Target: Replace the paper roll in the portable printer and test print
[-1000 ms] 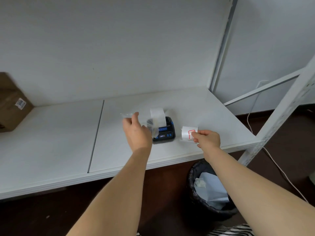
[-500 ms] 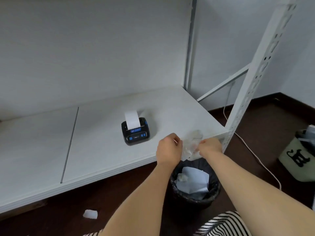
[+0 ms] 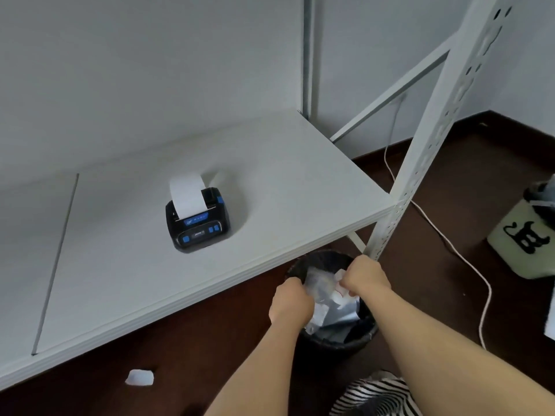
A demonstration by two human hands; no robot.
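A: How will that stuff handle?

B: Judging by looks, light, soft, crumply. The left hand [image 3: 289,301] pinches the clear wrapper [image 3: 319,285], the right hand [image 3: 365,276] the printed paper [image 3: 342,291], over 1 bin [image 3: 339,340].

A: And the printer?

B: 1 printer [image 3: 199,222] on the shelf [image 3: 300,187], rigid, graspable by its sides; 1 strip [image 3: 187,195] sticks up.
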